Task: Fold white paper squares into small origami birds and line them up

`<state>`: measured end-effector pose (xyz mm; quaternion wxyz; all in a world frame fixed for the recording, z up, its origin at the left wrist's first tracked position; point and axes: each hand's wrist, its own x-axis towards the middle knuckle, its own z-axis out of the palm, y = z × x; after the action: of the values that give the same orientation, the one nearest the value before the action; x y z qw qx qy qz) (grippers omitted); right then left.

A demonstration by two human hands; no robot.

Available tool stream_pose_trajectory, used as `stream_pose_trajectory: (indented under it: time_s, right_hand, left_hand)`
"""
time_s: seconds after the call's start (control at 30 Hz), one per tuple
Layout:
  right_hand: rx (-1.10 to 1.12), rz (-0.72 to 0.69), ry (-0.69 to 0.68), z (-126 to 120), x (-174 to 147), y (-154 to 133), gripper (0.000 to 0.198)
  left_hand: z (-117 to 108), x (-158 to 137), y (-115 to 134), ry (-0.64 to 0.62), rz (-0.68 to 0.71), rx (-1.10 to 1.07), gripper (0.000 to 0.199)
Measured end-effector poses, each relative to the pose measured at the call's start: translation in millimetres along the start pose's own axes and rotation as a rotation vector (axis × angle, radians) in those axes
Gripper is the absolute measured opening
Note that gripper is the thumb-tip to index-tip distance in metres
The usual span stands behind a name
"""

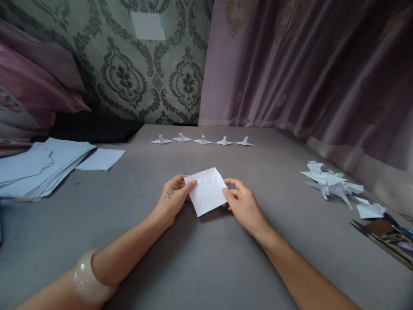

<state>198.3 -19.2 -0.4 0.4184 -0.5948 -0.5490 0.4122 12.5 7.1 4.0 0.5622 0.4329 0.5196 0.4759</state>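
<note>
A white sheet of folded paper (208, 193), roughly square and creased, is held tilted above the grey surface between both hands. My left hand (174, 196) pinches its left corner, thumb on top and fingers behind. At the right edge, my right hand (241, 204) grips the paper the same way, its thumb pressed near the corner. The fingertips behind the sheet are partly hidden. A pale bangle (90, 280) circles my left forearm.
Several small folded paper figures (202, 140) stand in a row at the back. Stacked white paper (48, 165) and a smaller square sheet (101, 159) lie left. Paper figures (334, 183) are piled right, near scissors (371, 234). A purple curtain (290, 69) borders the right side.
</note>
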Motion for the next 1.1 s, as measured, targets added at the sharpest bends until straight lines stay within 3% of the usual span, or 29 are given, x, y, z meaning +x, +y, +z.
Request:
stream_pose_trajectory:
  time_s: [0.13,0.3,0.4,0.5,0.57,0.63,0.67,0.73,0.87,1.1]
  right_hand:
    - [-0.191,-0.061,-0.027,-0.1,-4.4,-4.3,0.032]
    - [-0.425,-0.191,-0.034,0.2,-5.1,-3.9,0.028]
    - [-0.502,-0.264,-0.048,0.0,-3.7,-0.2,0.031]
    - [-0.557,-0.294,-0.065,0.0,-3.2,2.5,0.031]
    - [-0.582,-0.308,-0.077,0.2,-3.8,2.7,0.032]
    - [-0.603,-0.316,-0.093,0.3,-4.8,1.9,0.036]
    - [-0.61,-0.319,-0.101,0.1,-5.2,1.4,0.038]
    - [-0.618,-0.321,-0.119,-0.5,-5.8,0.8,0.044]
    - [-0.611,-0.314,-0.125,-2.3,-3.9,2.6,0.052]
    - [-0.615,-0.302,-0.067,-4.1,-1.4,4.8,0.036]
  left_hand:
    - [-3.3,0.7,2.8,0.049,0.043,0.109,0.038]
    - [-12.4,5.1,-5.1,0.056,0.193,0.364,0.042]
    - [-17.2,7.5,-13.9,0.08,0.349,0.556,0.047]
    - [-15.9,5.3,-16.1,0.162,0.609,0.802,0.043]
    - [-10.9,0.2,-13.1,0.103,0.772,0.936,0.031]
    - [-4.5,-6.9,-8.8,-0.132,0.87,1.022,0.019]
    - [-1.5,-10.5,-6.9,-0.242,0.884,1.038,0.018]
    - [2.6,-16.3,-4.5,-0.342,0.881,1.061,0.021]
    - [3.0,-19.1,-4.5,-0.348,0.863,1.118,0.026]
    - [-1.0,-14.2,-8.2,-0.34,0.884,1.196,0.024]
